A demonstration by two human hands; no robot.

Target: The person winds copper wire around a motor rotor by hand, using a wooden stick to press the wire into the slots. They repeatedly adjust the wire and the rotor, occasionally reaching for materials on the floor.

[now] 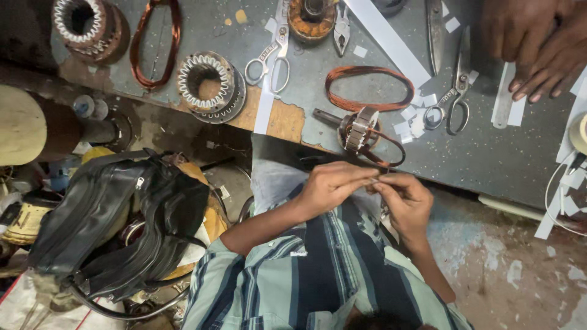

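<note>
My left hand (333,183) and my right hand (406,198) meet fingertip to fingertip just below the table edge. Both pinch a thin copper wire (386,160), and a small pale piece shows between the fingers; what it is I cannot tell. The wire loops up to a small wound motor core (361,128) lying on the grey table (489,153) right above my hands. An oval copper coil (369,88) lies beyond the core.
Another person's hands (538,49) rest on a white strip at the upper right. Scissors (272,58), more scissors (455,98), pliers (341,30), a stator (211,85), another coil (156,43) and paper scraps lie on the table. A black bag (116,220) sits at my left.
</note>
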